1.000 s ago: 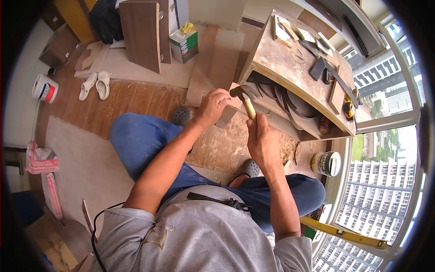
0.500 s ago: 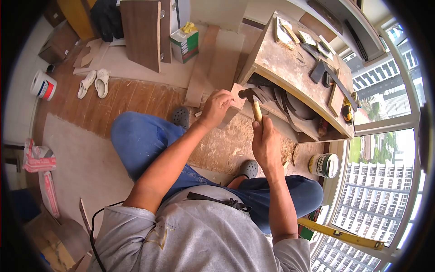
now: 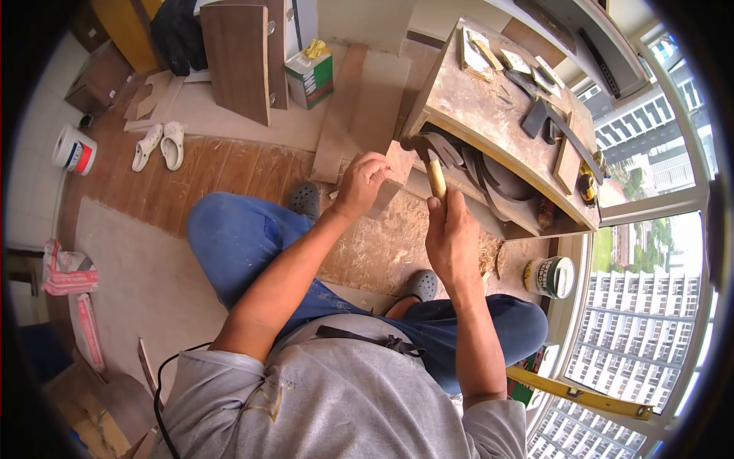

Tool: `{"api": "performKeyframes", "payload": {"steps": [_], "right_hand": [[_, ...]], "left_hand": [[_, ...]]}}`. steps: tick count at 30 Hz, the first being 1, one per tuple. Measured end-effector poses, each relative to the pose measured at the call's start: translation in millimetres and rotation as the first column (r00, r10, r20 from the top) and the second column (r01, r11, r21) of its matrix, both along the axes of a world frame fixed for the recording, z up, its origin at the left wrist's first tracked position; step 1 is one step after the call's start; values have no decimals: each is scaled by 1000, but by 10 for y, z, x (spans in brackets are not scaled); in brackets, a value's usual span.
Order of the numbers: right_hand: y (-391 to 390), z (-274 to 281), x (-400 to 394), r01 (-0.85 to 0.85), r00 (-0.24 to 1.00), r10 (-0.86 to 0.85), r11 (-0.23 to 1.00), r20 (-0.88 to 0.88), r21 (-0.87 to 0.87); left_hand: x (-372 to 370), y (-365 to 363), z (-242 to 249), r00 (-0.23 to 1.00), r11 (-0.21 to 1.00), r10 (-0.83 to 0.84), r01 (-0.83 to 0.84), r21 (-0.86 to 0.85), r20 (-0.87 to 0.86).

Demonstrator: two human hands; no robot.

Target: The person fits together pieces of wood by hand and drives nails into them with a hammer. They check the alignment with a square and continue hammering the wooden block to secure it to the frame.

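Note:
My right hand (image 3: 453,237) is wrapped round the wooden handle of a claw hammer (image 3: 436,180). The dark hammer head is raised near the top of a small wooden board (image 3: 400,161), which stands on edge between my knees. At that board's upper edge, my left hand (image 3: 363,183) is closed, thumb and forefinger pinched together. Whatever sits between those fingertips is too small to make out. A cabinet (image 3: 489,99) lies just beyond the hammer, its open side holding dark curved strips (image 3: 489,180).
Tools, including a square (image 3: 562,130) and a tape measure (image 3: 587,191), lie on the cabinet. A bucket (image 3: 549,277) and yellow spirit level (image 3: 581,394) are by the window. Wood shavings litter the floor. Pale clogs (image 3: 173,145) and a green-white box (image 3: 310,76) stand at the back.
The hammer has tilted slightly, its head a little higher and nearer the cabinet. My left hand stays at the board's edge.

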State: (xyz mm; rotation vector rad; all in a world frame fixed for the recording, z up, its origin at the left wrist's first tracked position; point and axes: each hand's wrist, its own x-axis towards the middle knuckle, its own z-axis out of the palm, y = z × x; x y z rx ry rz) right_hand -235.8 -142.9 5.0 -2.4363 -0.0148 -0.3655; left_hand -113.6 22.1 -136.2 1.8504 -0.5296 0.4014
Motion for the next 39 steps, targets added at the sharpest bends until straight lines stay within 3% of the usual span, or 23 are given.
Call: {"api": "performKeyframes", "payload": {"steps": [3, 6, 8, 11, 13, 17, 20, 21, 24, 28, 31, 32, 35, 37, 39], "right_hand": [[51, 61, -3, -14, 1000, 14, 1000, 20, 5], [56, -41, 29, -78, 956, 1, 964, -294, -252], [-37, -82, 33, -72, 956, 11, 978, -293, -198], [15, -40, 36, -6, 962, -24, 994, -273, -111], [27, 70, 55, 21, 997, -24, 998, -70, -53], [102, 117, 47, 41, 996, -42, 999, 78, 11], [42, -192, 57, -51, 972, -6, 971, -235, -235], [24, -179, 65, -51, 972, -6, 970, -234, -236], [30, -101, 85, -30, 990, 29, 1000, -135, -4], [97, 150, 54, 33, 999, -31, 998, -33, 54], [128, 73, 48, 68, 994, -75, 994, -80, -90], [72, -64, 64, -11, 987, -20, 981, -159, -192], [-9, -146, 149, -20, 975, -33, 972, -218, -234], [50, 6, 107, 11, 970, -43, 991, -241, -131], [126, 61, 60, 33, 998, -31, 999, 49, -25]], "left_hand": [[-8, -23, -27, 997, 999, -38, 35, 41, 74], [14, -8, -37, 994, 998, -19, 12, 64, 105], [-5, -3, -60, 994, 999, 15, -20, 42, 109], [-22, -4, -61, 993, 999, 32, -35, 25, 117], [-34, -20, -62, 992, 1000, 0, -4, 25, 127], [-46, -44, -53, 998, 1000, 17, -16, -13, 65], [-39, -79, -41, 995, 1000, 23, -23, -7, 96], [-62, -85, -48, 993, 1000, 12, -13, 4, 120], [-62, -78, -59, 995, 1000, 27, -26, -15, 97], [-64, -74, -83, 992, 998, 56, -52, -41, 109], [-56, -87, -118, 992, 996, 78, -72, -58, 98], [-73, -84, -126, 992, 996, 76, -71, -59, 100], [-37, -72, -98, 990, 999, 50, -50, -3, 133], [-77, -74, -106, 990, 996, 86, -82, -42, 113], [-66, -75, -109, 989, 996, 86, -82, -39, 119]]}}
